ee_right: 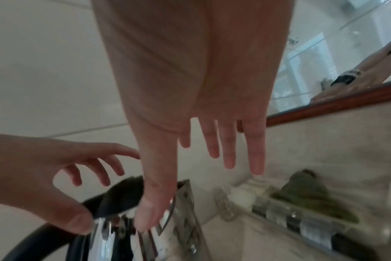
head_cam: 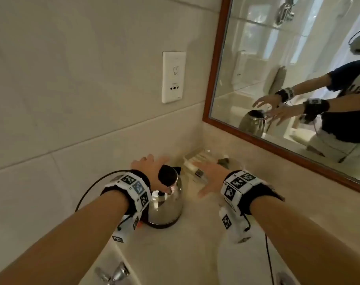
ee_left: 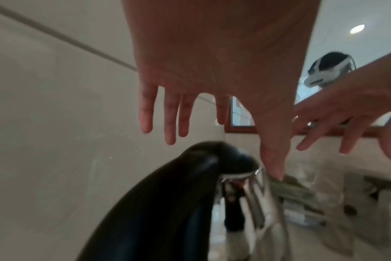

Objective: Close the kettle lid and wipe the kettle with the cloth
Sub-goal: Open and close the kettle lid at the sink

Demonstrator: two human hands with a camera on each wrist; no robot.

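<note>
A steel kettle stands on its dark base on the counter in the corner. Its black lid is tilted up above the rim. My left hand hovers over the lid and the black handle with fingers spread; in the right wrist view its thumb seems to touch the kettle's top edge. My right hand is held flat and empty just right of the kettle, its thumb close to the steel body. No cloth can be made out in any view.
A clear tray of sachets and small bottles lies behind the right hand. A framed mirror covers the right wall, and a wall socket sits above the kettle. A black cable loops left; a tap is near.
</note>
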